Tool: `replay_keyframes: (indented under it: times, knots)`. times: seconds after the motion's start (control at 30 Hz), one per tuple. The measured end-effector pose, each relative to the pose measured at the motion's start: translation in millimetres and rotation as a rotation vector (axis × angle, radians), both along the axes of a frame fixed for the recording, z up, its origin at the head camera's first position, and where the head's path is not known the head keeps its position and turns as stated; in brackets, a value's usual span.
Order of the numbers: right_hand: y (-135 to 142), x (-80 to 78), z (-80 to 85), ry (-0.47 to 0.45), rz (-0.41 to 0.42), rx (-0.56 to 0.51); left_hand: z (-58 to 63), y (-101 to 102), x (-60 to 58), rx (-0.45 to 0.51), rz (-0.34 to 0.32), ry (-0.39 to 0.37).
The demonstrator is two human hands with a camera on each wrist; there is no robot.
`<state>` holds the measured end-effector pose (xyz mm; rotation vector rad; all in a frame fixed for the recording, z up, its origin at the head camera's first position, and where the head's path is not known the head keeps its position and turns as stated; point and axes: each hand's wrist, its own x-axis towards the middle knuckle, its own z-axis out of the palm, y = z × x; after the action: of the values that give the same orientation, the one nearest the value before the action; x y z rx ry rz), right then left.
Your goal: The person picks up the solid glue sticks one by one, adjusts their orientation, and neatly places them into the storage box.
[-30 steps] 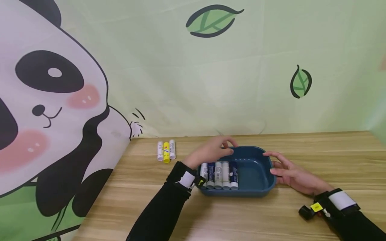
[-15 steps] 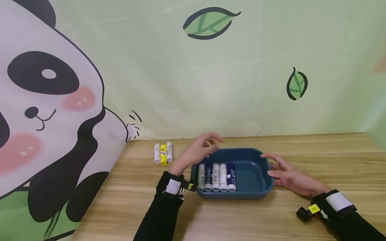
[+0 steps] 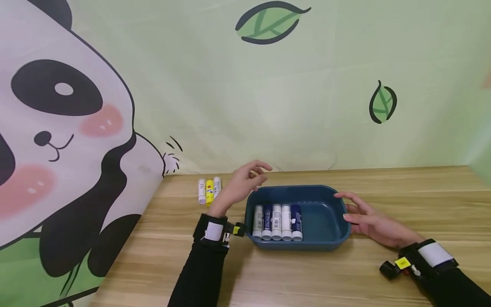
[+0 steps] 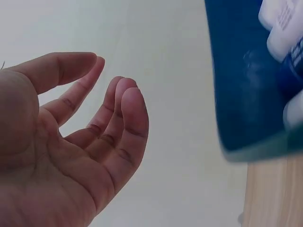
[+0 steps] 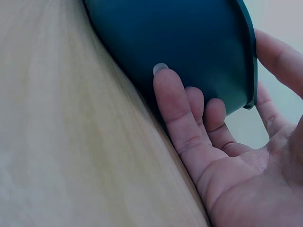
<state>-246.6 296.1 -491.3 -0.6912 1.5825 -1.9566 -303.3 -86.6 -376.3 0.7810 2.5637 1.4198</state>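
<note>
A dark blue tray [image 3: 322, 221] sits on the wooden table. Several glue sticks [image 3: 276, 221], white and dark blue, lie side by side in its left half. My left hand [image 3: 243, 183] hovers beyond the tray's left back corner, its fingers loosely bent and nothing in them; the left wrist view shows the bare palm [image 4: 61, 156]. On the tray's right end rests my right hand [image 3: 374, 224]. In the right wrist view its fingertips [image 5: 169, 90] lie along the tray's outer wall [image 5: 180, 38], with another digit at the rim.
Three more glue sticks stay at the table's back left: a white one [image 3: 201, 191], a yellow one [image 3: 209, 192] and another white one [image 3: 217, 186], partly behind my left hand. Behind the table [image 3: 406, 192] hangs a pale green cloth [image 3: 326, 106] printed with a panda and leaves.
My left hand has moved from over the tray to the left and slightly back, uncovering the glue sticks inside. My right hand stays at the tray's right end.
</note>
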Motion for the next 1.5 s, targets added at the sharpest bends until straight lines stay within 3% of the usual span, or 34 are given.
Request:
replay_keyframes:
  times: [0.43,0.73,0.83,1.1,1.3,1.5]
  knots:
    - [2,-0.6,4.4,-0.002,-0.009,0.012,4.1,-56,-17.1,0.064,0.233,0.044]
    - [2,0.8,6.0,-0.003,-0.037,0.039,-3.5,-96,-24.0,0.098,0.518,-0.009]
    - [2,0.9,5.3,-0.005,-0.039,0.041,-8.7,-105,-26.0,0.077,0.583,-0.032]
    - [1,0.5,1.8,-0.007,-0.047,0.05,-30.9,-125,-31.6,0.0,0.674,-0.145]
    - [1,0.6,1.7,-0.01,-0.037,0.041,-49.3,-134,-38.9,-0.079,0.648,-0.175]
    - [1,1.0,2.2,-0.009,-0.02,0.028,-59.9,-138,-40.4,-0.115,0.643,-0.202]
